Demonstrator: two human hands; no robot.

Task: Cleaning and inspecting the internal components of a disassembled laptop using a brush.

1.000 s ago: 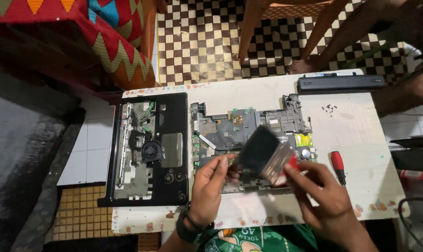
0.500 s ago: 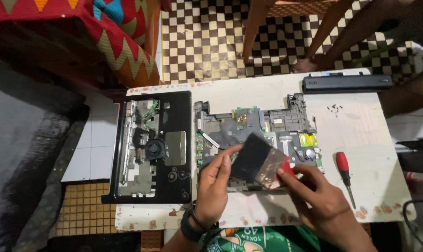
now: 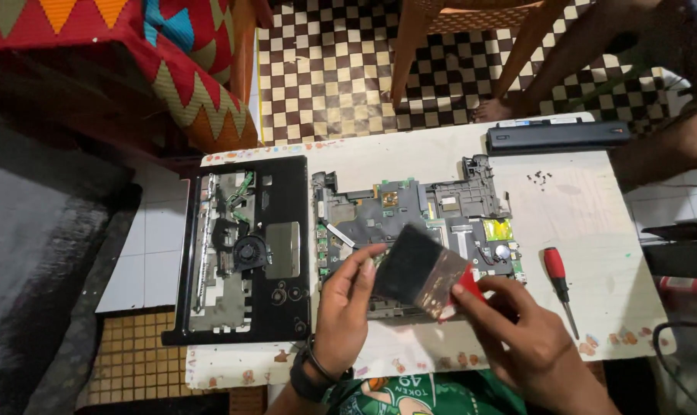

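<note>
On the white worktable [image 3: 410, 157], seen from the head camera, a laptop lies taken apart: the black plastic palm-rest shell [image 3: 245, 250] rests face-down at the left with its small round fan showing, and the bare grey-and-green mainboard chassis [image 3: 414, 223] sits beside it in the middle. Both hands meet over the near edge of that chassis. The right hand [image 3: 529, 342] is clamped on the red handle of a wide flat paintbrush with dark bristles [image 3: 421, 269], and the left hand [image 3: 345, 307] pinches the bristle end with its fingertips, so the brush hovers just above the board, tilted. Judging by how things lie, the opening-up is already done and the board is exposed; nothing looks put back together yet. A red-handled screwdriver [image 3: 557, 277] lies unused on the table right of the chassis, a small scatter of dark screws [image 3: 539, 178] lies loose farther back, and a long black battery bar [image 3: 557, 137] lies along the far edge. No tray or box holds the parts; the upturned shell is the only hollow thing, holding its own fan and brackets.
</note>
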